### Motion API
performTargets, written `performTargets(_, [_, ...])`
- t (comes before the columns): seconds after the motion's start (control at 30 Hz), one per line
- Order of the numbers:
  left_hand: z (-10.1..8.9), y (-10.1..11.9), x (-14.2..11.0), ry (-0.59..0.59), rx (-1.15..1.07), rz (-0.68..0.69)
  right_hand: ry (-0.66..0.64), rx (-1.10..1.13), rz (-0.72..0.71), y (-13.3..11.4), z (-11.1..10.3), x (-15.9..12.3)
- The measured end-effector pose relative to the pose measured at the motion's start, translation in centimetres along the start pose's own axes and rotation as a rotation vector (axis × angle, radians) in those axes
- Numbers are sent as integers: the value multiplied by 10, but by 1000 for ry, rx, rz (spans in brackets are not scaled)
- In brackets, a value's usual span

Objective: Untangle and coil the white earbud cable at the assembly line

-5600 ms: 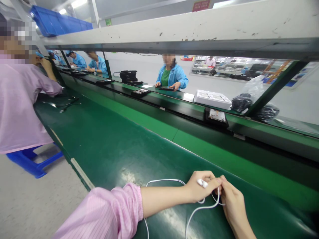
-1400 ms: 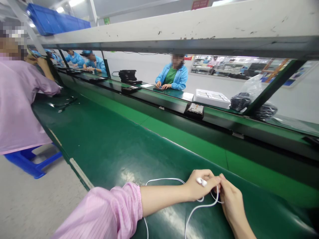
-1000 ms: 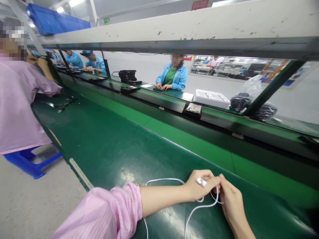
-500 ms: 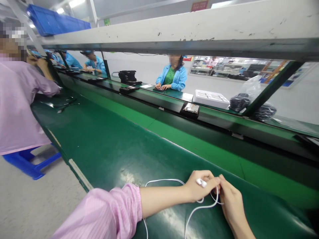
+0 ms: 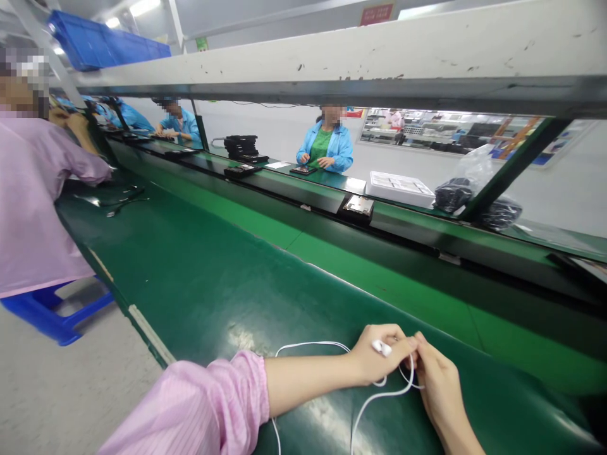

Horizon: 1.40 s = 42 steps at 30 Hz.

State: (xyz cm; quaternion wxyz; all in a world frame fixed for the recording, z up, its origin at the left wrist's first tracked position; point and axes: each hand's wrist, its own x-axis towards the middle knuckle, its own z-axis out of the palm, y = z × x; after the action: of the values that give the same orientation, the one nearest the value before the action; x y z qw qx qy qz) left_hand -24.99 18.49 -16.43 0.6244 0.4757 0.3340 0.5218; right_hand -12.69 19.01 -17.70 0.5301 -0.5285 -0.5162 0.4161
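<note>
My left hand rests on the dark green bench and pinches a white earphone between thumb and fingers. My right hand meets it fingertip to fingertip and holds the white earphone cable. The cable loops behind my left wrist and trails toward the bottom edge of the picture. My left arm wears a pink sleeve.
A green conveyor belt runs behind the bench, carrying a black tray. Beyond lie a white box and black bagged items. A person in pink sits at left on a blue stool; workers in blue sit across.
The black tray on the far belt has travelled leftward. My hands and the earphone have stayed in place. The worker across has shifted their hands.
</note>
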Motion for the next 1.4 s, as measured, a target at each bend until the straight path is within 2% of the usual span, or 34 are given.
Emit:
performTargets(0.6, [1, 6, 0, 37, 25, 7, -51, 50, -59, -4, 3, 0])
performTargets(0.73, [-1, 11, -2, 47, 88, -2, -162, 160, -38, -18, 12, -4])
performTargets(0.83, [-2, 15, -9, 37, 127, -17, -106, 172, 6, -29, 19, -13])
performTargets(0.97, [-9, 17, -4, -16, 173, -50, -33, 173, 76, -29, 20, -6])
performTargets(1.1, [-12, 18, 2, 112, 375, -51, -108, 299, 116, -28, 15, -3])
performTargets(1.27, [-12, 16, 0, 187, 353, -94, -127, 353, 157, -35, 14, -10])
performTargets(1.4, [-14, 14, 1, 192, 380, -105, -135, 345, 148, -32, 13, -9])
